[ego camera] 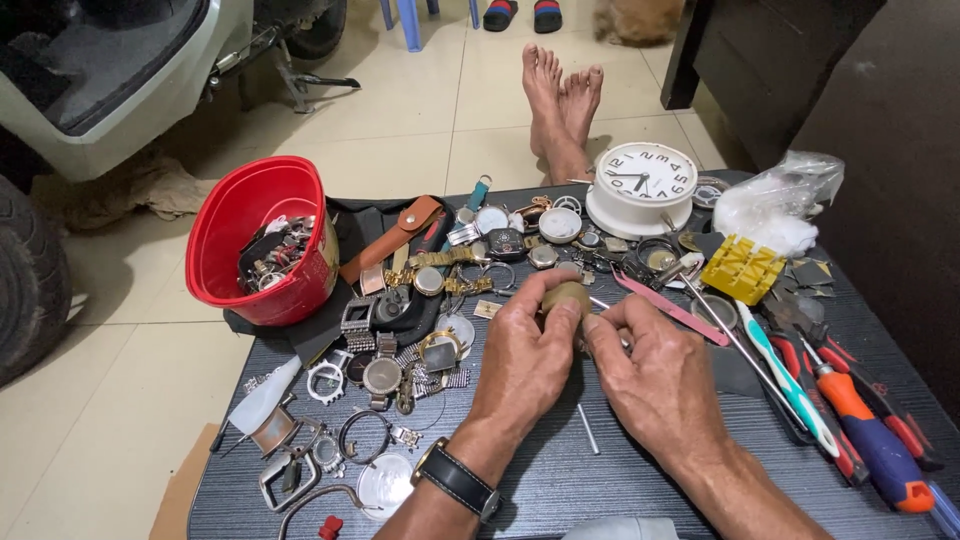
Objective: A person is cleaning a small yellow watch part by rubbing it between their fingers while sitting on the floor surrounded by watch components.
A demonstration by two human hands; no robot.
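While a red round plastic bucket (262,240) full of watch parts stands at the far left edge of the dark ribbed surface (560,470), a loose heap of metal watch cases and bracelets (400,350) spreads to its right, reaching down to a clear round watch crystal (384,484) near the front edge. Just right of that heap, the left hand (527,358), with a black-strapped wristwatch (456,480) on its wrist, closes its fingers around a small olive-brown rounded block (567,296), which sits above the middle of the surface between both hands. A thin metal pin (588,429) lies on the surface below the hands. The right hand (655,372) meets the left one at the block, its thumb and forefinger pinched together on something too small to make out. Behind the hands, a white round alarm clock (640,187) rests at the far edge. To the right lie a pink flat strip (672,309), a yellow ridged plastic holder (742,268), a white and teal toothbrush (788,382) and an orange and blue handled screwdriver (872,437). A clear crumpled plastic bag (780,200) sits at the far right corner.
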